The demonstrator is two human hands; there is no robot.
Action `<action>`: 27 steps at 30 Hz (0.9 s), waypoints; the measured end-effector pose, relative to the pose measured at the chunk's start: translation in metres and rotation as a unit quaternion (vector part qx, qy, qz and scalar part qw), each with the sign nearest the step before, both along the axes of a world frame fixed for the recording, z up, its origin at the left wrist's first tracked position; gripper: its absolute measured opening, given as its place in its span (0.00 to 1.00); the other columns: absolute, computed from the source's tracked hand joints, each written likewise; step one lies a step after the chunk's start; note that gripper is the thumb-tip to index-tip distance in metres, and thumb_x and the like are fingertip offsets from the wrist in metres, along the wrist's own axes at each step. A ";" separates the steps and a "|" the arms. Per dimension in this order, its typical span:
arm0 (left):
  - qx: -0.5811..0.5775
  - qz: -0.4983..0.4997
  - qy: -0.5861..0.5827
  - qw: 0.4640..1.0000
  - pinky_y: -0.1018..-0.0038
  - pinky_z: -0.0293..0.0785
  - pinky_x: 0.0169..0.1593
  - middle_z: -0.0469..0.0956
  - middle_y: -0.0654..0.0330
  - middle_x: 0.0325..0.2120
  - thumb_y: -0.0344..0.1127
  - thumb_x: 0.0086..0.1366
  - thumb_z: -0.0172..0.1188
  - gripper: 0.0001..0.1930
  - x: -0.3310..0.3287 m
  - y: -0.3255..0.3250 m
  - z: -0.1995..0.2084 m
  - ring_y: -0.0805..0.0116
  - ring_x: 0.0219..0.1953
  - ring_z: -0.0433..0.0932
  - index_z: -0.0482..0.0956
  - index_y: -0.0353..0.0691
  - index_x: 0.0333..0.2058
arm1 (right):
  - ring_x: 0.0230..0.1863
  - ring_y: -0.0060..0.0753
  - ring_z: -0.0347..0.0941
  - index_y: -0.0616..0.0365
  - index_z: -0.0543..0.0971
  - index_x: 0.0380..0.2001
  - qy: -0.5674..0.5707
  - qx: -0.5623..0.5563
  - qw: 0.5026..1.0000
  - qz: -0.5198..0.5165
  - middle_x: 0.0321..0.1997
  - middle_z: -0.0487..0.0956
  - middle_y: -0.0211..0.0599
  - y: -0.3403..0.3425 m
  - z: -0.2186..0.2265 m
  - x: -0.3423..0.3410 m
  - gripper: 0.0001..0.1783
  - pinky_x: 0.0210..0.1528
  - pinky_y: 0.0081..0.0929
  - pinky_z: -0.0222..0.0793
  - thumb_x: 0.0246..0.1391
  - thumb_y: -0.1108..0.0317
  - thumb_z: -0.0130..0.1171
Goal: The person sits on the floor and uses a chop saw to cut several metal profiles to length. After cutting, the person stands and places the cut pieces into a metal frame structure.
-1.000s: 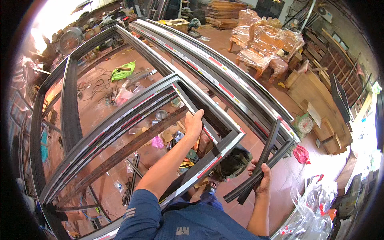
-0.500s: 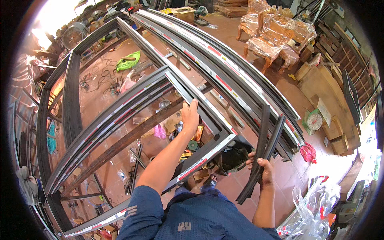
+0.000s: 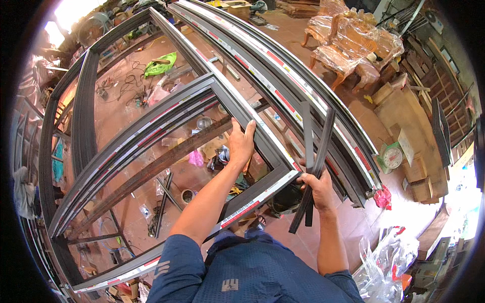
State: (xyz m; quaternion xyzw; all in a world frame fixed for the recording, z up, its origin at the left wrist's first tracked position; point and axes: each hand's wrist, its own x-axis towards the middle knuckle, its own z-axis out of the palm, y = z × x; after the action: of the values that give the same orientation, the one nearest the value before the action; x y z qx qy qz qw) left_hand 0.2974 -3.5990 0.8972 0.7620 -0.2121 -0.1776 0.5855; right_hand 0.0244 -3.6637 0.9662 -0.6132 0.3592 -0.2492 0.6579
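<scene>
My left hand is closed on the short side bar of a dark grey metal frame, its thumb lying along the bar and some fingers hidden. White and red protective tape runs along the frame's outer edges. In my right hand are two short dark profile strips, crossing each other and tilted upward. They stand just beside the frame's near right corner; whether they touch it I cannot tell. The smaller frame section rests on a larger dark frame to the left.
Long taped profiles lie stacked beyond the frame. A rusty bar crosses below it. Wrapped wooden chairs, a dial scale and clear plastic sheeting stand or lie to the right. Cables and a green bag are on the floor.
My right hand has moved left and up with the two strips, closer to the frame's corner. My left hand stays on the side bar, where a pale strip face seen before now looks dark.
</scene>
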 end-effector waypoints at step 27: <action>0.048 0.039 0.002 0.998 0.52 0.81 0.53 0.87 0.35 0.41 0.51 0.68 0.70 0.50 0.002 0.002 0.018 0.37 0.47 0.87 0.56 0.20 0.74 | 0.56 0.28 0.71 0.65 0.69 0.68 0.082 -0.169 0.982 -0.015 0.58 0.75 0.35 0.032 -0.004 0.043 0.35 0.64 0.28 0.67 0.59 0.72 0.66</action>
State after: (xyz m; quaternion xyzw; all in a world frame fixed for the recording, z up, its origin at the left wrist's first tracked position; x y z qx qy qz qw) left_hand 0.2995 -3.5972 0.9151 0.7966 -0.1723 -0.1663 0.5550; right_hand 0.0671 -3.6316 0.9620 -0.7282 0.3738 -0.2656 0.5093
